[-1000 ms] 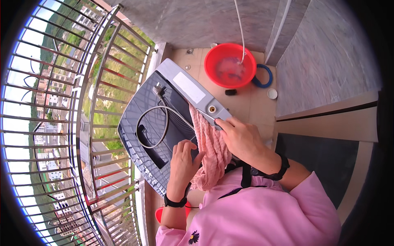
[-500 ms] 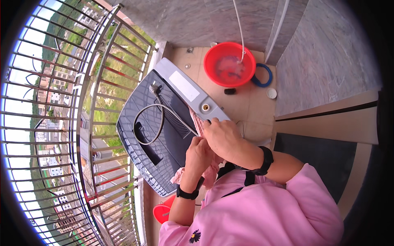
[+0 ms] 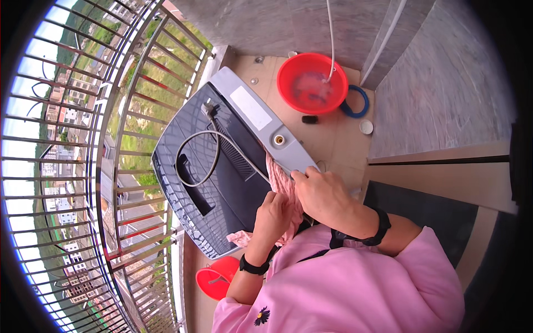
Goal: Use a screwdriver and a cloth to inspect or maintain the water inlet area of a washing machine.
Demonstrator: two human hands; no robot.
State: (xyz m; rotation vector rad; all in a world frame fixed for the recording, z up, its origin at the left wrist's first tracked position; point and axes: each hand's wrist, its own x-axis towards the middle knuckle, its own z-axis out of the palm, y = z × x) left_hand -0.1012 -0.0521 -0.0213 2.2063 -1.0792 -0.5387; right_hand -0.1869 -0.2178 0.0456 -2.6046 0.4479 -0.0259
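By marbled walls [image 3: 444,91], tiled floor [image 3: 341,141], washing machine [image 3: 239,194]

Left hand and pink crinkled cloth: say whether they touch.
Touching. The head view shows the left hand with its curled fingers against the pink crinkled cloth.

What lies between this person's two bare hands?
In the head view, bunched, crinkled pink cloth lies between the left hand and the right hand.

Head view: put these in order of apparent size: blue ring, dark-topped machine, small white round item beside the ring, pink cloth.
1. Dark-topped machine
2. Pink cloth, partly covered
3. Blue ring
4. White round item
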